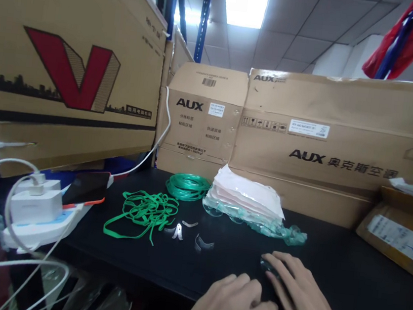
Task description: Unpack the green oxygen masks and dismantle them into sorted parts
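My left hand [230, 307] is at the front edge of the black table, its fingers curled closed; whatever they hold, if anything, is hidden. Beside it, my right hand [302, 295] rests low over the tabletop with its fingers bent around a small clear greenish plastic piece [267, 265], mostly covered by the fingers. Farther back lies a stack of white sheets [247, 192] on clear green plastic pieces [276, 229]. To the left are small metal strips [178, 231], a curved clear piece [204, 243], a tangle of green elastic cord [143, 212] and coiled green tubing [188, 186].
On the left, a white power strip [37, 232] with a charger [37, 200] and loose cables stands near a phone [87, 187]. Cardboard boxes [311, 182] wall the back and left. An open carton [380, 229] sits at the right.
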Action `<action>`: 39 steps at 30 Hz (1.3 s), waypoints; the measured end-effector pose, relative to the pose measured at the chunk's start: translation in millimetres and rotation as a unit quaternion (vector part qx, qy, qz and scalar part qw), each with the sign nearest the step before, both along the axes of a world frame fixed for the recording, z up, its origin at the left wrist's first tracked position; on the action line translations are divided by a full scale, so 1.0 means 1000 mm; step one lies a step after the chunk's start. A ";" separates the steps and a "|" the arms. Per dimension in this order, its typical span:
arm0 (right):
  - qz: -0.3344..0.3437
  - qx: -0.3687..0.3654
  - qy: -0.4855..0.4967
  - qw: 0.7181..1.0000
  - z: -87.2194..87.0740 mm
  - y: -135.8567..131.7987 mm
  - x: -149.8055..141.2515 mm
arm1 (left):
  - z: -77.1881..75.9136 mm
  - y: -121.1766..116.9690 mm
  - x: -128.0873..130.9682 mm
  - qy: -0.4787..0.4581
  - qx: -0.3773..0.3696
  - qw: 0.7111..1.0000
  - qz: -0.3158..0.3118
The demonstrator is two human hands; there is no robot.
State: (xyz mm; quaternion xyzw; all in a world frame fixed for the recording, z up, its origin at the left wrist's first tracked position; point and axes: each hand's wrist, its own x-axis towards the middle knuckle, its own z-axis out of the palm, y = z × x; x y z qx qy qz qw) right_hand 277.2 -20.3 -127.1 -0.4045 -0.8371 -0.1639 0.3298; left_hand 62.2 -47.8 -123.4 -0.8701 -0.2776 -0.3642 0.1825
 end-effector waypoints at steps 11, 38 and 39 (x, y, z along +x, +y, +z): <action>-0.039 -0.025 0.006 0.999 0.009 -0.007 -0.012 | 0.054 0.030 -0.101 0.008 -0.201 0.956 0.213; -0.014 -0.201 0.097 0.975 0.017 -0.011 -0.018 | 0.096 0.022 -0.048 0.053 -0.360 0.929 0.066; -0.012 -0.203 0.092 0.975 0.018 -0.008 -0.019 | 0.099 0.021 -0.049 0.044 -0.370 0.925 0.075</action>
